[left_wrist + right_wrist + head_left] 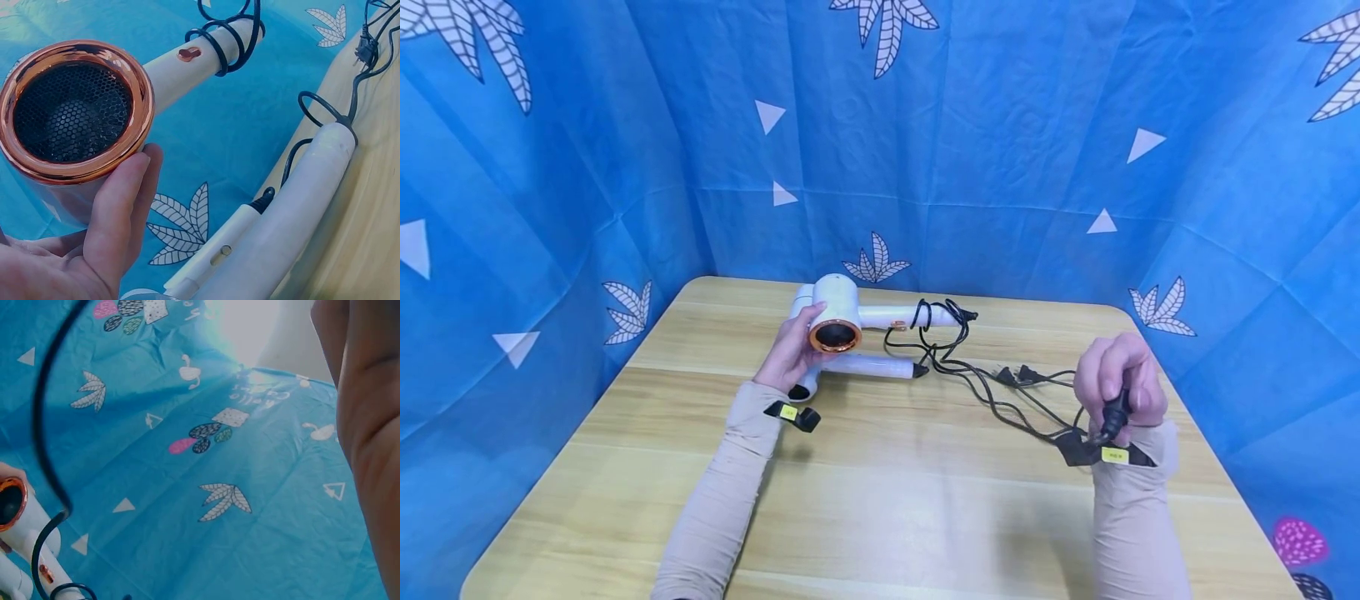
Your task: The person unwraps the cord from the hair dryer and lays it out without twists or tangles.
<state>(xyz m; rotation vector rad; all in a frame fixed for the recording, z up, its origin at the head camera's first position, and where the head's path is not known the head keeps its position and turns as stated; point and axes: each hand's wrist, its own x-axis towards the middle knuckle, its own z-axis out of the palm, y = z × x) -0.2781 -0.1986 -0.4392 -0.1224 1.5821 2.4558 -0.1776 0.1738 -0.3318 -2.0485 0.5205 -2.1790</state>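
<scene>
My left hand (792,350) grips the head of a white hair dryer (837,298), its copper-ringed mesh end facing me. In the left wrist view the thumb and fingers press the side of the barrel under the copper ring (142,100). A black cord (215,47) is looped around this dryer's handle (181,78). Out to the right, my right hand (1120,383) pinches a black plug (1117,412) above the table, and its cord runs down past the wrist. The right wrist view shows only part of that hand (375,425), with the plug out of sight.
A second white hair dryer (868,366) lies just below the held one, and another white handle (219,240) shows beyond it. Tangled cords and two plugs (1028,374) lie on the wooden table (880,517). Blue patterned cloth (1015,150) encloses the back and sides.
</scene>
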